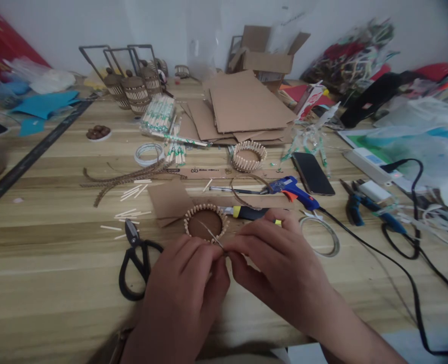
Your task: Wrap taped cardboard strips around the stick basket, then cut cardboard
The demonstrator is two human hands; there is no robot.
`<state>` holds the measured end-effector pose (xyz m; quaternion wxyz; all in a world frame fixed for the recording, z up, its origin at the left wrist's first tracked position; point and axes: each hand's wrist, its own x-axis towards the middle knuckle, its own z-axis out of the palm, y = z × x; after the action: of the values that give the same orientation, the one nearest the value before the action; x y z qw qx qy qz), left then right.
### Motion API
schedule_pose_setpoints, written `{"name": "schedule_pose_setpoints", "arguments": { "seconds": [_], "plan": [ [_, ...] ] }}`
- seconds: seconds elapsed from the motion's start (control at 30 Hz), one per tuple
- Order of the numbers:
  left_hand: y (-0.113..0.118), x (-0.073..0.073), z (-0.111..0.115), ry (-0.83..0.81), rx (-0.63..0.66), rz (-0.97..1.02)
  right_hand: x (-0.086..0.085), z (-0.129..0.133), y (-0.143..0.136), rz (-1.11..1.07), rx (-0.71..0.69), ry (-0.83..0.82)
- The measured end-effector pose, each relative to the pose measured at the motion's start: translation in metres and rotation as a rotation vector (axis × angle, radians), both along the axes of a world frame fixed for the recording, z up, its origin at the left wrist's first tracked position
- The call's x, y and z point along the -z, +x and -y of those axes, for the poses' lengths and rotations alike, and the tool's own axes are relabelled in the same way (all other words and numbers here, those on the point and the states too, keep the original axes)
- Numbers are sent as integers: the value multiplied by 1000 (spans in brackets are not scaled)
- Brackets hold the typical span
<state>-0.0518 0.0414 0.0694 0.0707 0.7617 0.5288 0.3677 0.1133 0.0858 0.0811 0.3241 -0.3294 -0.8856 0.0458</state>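
Nearest the camera, the right hand (pixel 280 268) and the left hand (pixel 182 283) are brought together, their fingers drawn in narrow and a thin strip (pixel 211 233) pinched where the fingertips meet. The strip's long axis is slanted away from the fingertips and toward the left, over the near side of a stick-edged ring (pixel 187 225). That ring is set just beyond the fingertips, slightly left of their meeting point, so the left hand is the nearer one; whether strip and ring are touching cannot be told. Black-handled scissors (pixel 132 235) are laid just left of the left hand, blades pointed away. Beyond the right hand, a yellow-and-black tool (pixel 249 213) is partly hidden, with a blue glue gun (pixel 284 185) farther out and a tape roll (pixel 333 242) to the right
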Motion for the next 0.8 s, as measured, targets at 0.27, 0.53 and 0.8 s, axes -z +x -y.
{"name": "schedule_pose_setpoints", "arguments": {
  "seconds": [0.27, 0.53, 0.8],
  "plan": [
    [-4, -1, 0, -127, 14, 134, 1, 0, -2, -46, 43, -4],
    [-12, -16, 4, -675, 86, 378, -5, -24, 33, -37, 208, -50],
    [-17, -17, 2, -1097, 211, 702, 11, -61, 113, 35, 953, -124]
  ]
}}
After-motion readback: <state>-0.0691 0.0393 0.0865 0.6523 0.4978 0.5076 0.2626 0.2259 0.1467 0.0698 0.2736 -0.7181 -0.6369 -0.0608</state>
